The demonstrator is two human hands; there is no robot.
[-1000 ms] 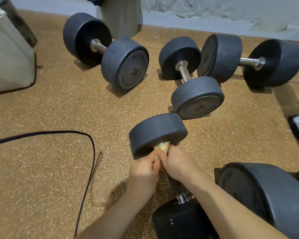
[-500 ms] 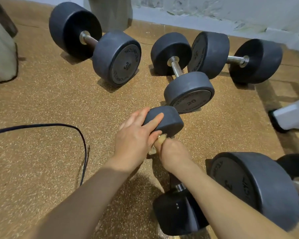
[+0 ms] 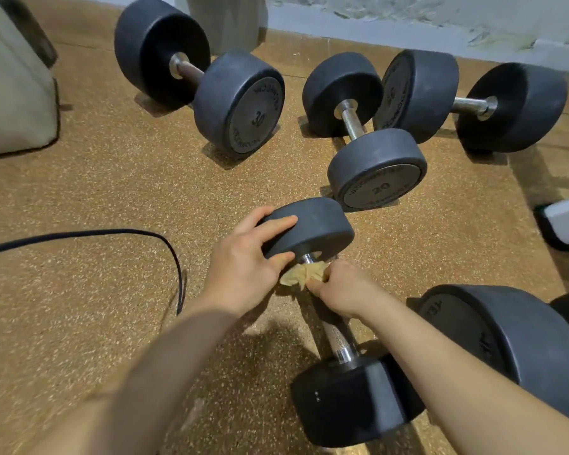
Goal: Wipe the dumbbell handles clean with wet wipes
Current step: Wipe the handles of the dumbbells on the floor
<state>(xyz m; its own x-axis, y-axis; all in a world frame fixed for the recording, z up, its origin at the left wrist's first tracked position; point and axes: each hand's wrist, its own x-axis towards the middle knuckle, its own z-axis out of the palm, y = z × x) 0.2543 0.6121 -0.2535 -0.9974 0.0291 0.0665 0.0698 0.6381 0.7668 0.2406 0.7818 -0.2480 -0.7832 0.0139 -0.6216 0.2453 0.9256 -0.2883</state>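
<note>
A small black dumbbell lies on the speckled floor, pointing away from me, its knurled steel handle bare on the near half. My left hand grips the far weight head, fingers spread over its rim. My right hand is curled round the handle's far end, holding a crumpled yellowish wet wipe against the steel just below that head. The near weight head sits by my right forearm.
Three more dumbbells stand beyond: a 30 at left, a 20 in the middle, another at right. A large weight lies near right. A black cable loops at left. A beige bag sits far left.
My left hand left the wipe and moved onto the far weight head. My right hand slid a little toward me along the handle, exposing steel by the head.
</note>
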